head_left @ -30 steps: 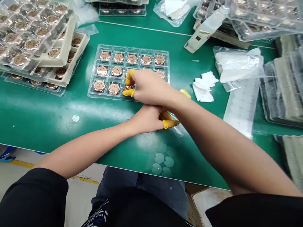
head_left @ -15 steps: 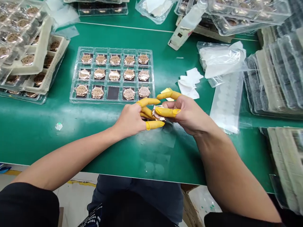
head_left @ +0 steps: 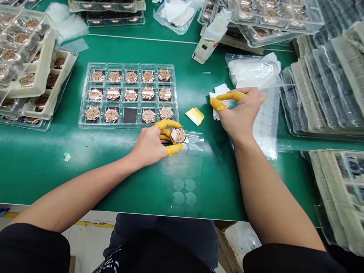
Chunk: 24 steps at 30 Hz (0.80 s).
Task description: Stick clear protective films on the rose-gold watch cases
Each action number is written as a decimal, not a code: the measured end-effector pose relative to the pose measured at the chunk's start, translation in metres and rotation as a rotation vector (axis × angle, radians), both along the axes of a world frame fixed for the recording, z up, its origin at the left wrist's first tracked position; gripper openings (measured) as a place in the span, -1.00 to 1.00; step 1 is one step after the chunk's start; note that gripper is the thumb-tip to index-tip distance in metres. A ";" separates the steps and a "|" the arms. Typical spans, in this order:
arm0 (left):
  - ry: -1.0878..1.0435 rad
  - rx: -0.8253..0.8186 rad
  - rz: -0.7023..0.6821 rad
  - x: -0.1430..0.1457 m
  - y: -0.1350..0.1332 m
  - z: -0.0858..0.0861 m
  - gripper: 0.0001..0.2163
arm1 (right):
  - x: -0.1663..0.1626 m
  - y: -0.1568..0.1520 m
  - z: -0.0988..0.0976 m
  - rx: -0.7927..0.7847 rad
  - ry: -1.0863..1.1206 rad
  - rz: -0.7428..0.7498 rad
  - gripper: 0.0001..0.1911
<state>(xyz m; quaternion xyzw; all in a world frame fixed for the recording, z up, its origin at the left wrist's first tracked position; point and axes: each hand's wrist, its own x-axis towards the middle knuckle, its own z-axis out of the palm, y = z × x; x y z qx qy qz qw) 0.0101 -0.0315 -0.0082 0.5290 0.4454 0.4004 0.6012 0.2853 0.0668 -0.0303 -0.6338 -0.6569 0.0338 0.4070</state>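
My left hand (head_left: 155,142), with yellow finger cots on its fingertips, holds a rose-gold watch case (head_left: 178,135) by its rim, engraved back facing up. My right hand (head_left: 240,113), also in yellow finger cots, is pinched at the small white wipes (head_left: 220,90) to the right; the fingers partly cover them. Between the hands lies a folded yellow-and-white piece (head_left: 195,116). Beyond my left hand, a clear compartment tray (head_left: 80,122) carries several similar watch cases, with one front-row compartment showing only its dark base. A clear film sheet (head_left: 184,168) with round cut-outs lies under the watch case.
Stacked trays of watch cases (head_left: 42,81) stand at left, with more trays (head_left: 273,22) at back right. A white bottle (head_left: 212,36) leans there. Right of my hand lie a plastic bag of white wipes (head_left: 253,70) and stacked empty trays (head_left: 321,94).
My right hand has left the watch case and moved right to the white wipes. My left hand keeps the case, its back now in plain view. The whole view has shifted slightly.
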 end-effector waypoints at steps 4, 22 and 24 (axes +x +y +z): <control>-0.027 -0.030 0.001 0.000 -0.001 0.002 -0.50 | -0.027 -0.042 0.041 0.093 0.060 0.247 -0.87; -0.109 -0.067 0.010 0.001 0.002 -0.002 -0.46 | -0.069 -0.076 0.047 -0.045 -0.156 0.572 -0.89; -0.109 -0.059 -0.006 0.001 0.002 -0.003 -0.46 | -0.070 -0.077 0.049 -0.045 -0.168 0.641 -0.85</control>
